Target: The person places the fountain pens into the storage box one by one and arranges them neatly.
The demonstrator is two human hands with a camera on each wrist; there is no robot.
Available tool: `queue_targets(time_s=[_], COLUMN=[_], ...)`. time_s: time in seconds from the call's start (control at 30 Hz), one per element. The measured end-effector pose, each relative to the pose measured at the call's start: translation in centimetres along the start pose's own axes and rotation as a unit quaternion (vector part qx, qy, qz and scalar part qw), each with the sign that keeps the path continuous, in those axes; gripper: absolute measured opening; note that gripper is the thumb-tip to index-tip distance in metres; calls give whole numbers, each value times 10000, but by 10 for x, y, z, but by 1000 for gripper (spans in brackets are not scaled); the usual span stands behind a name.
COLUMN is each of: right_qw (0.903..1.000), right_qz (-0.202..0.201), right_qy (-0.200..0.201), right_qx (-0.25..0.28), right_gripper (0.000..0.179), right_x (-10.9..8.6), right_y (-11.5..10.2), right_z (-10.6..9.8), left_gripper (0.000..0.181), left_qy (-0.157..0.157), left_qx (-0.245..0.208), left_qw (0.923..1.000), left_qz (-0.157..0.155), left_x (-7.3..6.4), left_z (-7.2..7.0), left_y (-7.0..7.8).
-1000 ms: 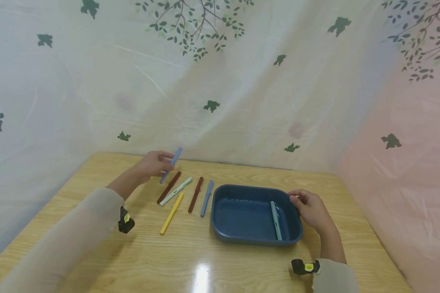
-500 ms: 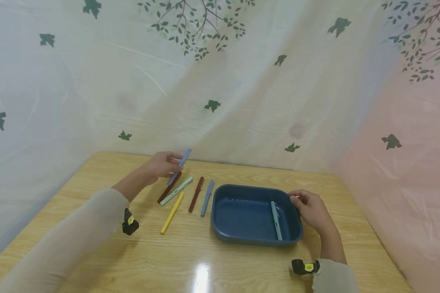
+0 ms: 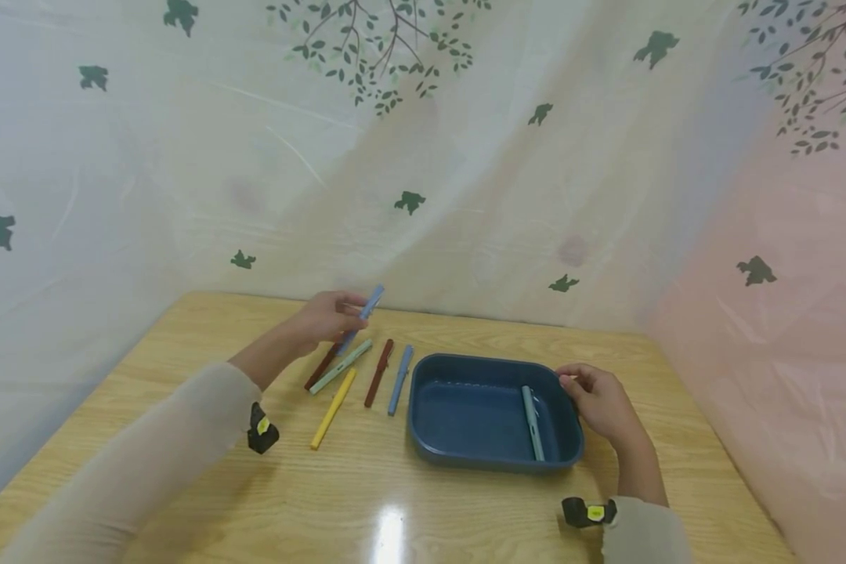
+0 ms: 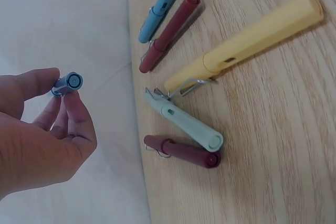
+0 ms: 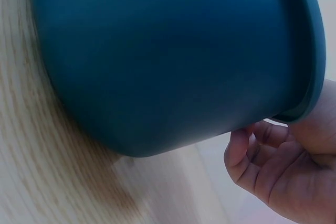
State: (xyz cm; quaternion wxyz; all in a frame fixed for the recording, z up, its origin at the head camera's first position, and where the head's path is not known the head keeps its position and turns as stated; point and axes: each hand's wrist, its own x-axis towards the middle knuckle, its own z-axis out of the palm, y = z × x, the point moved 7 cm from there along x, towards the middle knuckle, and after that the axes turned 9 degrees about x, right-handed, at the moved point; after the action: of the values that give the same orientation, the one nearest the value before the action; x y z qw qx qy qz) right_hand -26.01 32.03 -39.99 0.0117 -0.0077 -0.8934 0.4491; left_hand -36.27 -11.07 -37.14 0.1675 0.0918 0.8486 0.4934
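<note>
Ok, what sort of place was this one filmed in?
Probably a makeshift recording booth: leaf-printed sheeting hangs behind and beside a wood-grain table, and black wrist-worn devices are in view.

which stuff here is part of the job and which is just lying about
In the job:
blue pen, pinched by the left hand
box, held by the right hand
pen in the box
probably also the loose red pens, yellow pen, pale green pen, other blue pen

Just there:
table
curtain

room type unclear, curtained off: branch-print sheeting [image 3: 465,251] behind and beside wood-grain table [image 3: 310,501]
</note>
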Motion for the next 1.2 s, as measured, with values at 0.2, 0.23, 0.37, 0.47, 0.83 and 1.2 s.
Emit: queue_targets(time_s=[0.2, 0.23, 0.37, 0.47, 0.83, 1.2], right_qw=[10000, 10000, 10000, 10000, 10000, 9999], right_qz=[-10, -26, -47, -29, 53, 30], right_qy=[-16, -20, -6, 12, 41, 29], right_qx=[17, 18, 5, -22, -64, -95], right_gripper=[29, 29, 28, 28, 28, 28], right_x=[-1, -1, -1, -1, 0, 1], right_y=[-1, -2, -2, -2, -1, -3], right_z=[0, 0, 1, 1, 1, 1], left_gripper=[48, 47, 45, 45, 45, 46], left_qy=[-15, -22, -46, -70, -109, -322], left_qx=[9, -21, -95, -111, -176, -413], left_qw=[10000, 10000, 9999, 9998, 9996, 9984], left_qz=[52, 54, 89, 142, 201, 223], left_x=[0, 0, 2, 4, 9, 13], left_z=[9, 10, 16, 20, 40, 64], left_y=[10, 12, 17, 21, 35, 47])
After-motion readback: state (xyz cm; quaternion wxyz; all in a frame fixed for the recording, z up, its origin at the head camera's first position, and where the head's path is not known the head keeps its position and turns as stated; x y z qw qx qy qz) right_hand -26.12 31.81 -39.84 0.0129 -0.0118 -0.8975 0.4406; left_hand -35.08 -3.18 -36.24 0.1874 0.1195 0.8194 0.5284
